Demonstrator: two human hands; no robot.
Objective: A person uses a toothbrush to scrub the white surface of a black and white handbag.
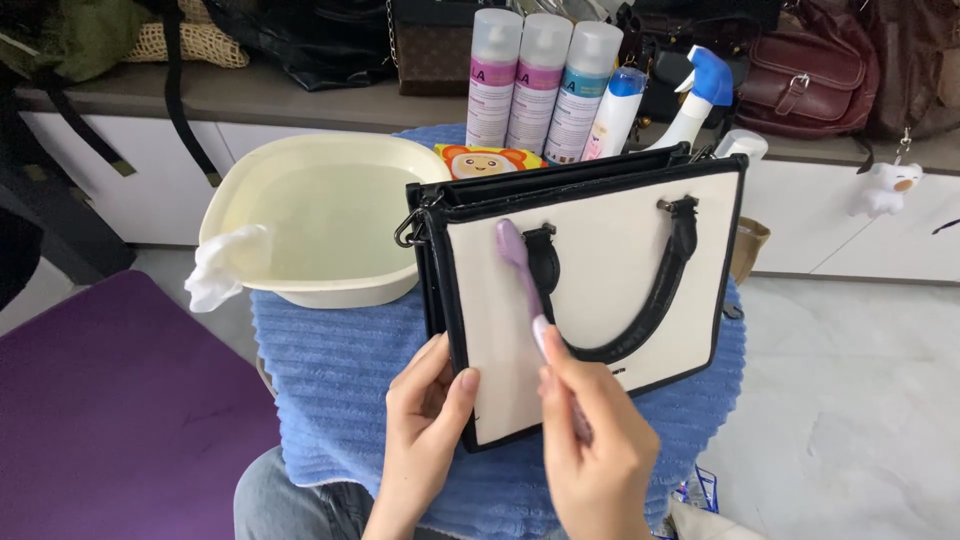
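Observation:
A cream handbag [610, 260] with black trim and a black handle lies tilted on a blue ribbed towel [330, 370]. My left hand [425, 425] grips the bag's lower left corner, thumb on the cream panel. My right hand [595, 450] holds a lilac toothbrush [522, 275]. Its head rests on the cream panel next to the handle's left tab.
A cream basin [330, 215] of water stands behind the bag on the left, with a white cloth [222, 265] draped over its rim. Three tall spray cans [540, 80], a spray bottle [700, 95] and several bags line the counter behind. A purple mat [110, 400] lies at left.

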